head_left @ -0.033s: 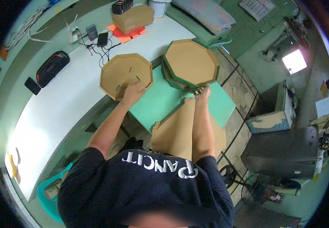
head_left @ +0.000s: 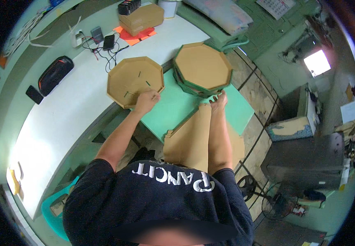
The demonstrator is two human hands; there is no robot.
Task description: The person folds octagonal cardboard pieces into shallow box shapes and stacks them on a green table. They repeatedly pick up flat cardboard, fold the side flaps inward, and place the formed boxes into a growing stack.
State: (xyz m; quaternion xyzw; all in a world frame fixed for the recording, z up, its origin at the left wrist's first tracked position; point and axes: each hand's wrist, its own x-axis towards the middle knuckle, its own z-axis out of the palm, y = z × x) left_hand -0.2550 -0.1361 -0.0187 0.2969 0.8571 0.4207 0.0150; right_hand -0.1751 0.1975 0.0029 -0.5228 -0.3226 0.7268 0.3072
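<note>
A shallow octagonal cardboard tray [head_left: 132,78] with small green marks inside lies at the white counter's edge. My left hand [head_left: 146,101] is at its near right rim, fingers curled together; whatever they hold, if anything, is too small to make out. To the right, a stack of octagonal cardboard trays with green sides [head_left: 204,67] rests on the green table [head_left: 167,96]. Just below its near edge is my right hand [head_left: 218,101], fingers bent but apart, with nothing visible in them. A folded brown cardboard sheet [head_left: 187,139] lies in front of me, beside my right forearm.
The white counter [head_left: 62,123] curves along the left, bearing a black speaker [head_left: 56,76], a phone [head_left: 109,42] with tangled cables and a cardboard box [head_left: 144,19]. A teal chair [head_left: 54,213] stands at lower left. On the right are a fan [head_left: 276,207] and a dark cabinet [head_left: 302,164].
The tray stack has shifted slightly left, and my right fingers have come away from its near edge. My left fingers have drawn back from inside the tray toward its rim and curled.
</note>
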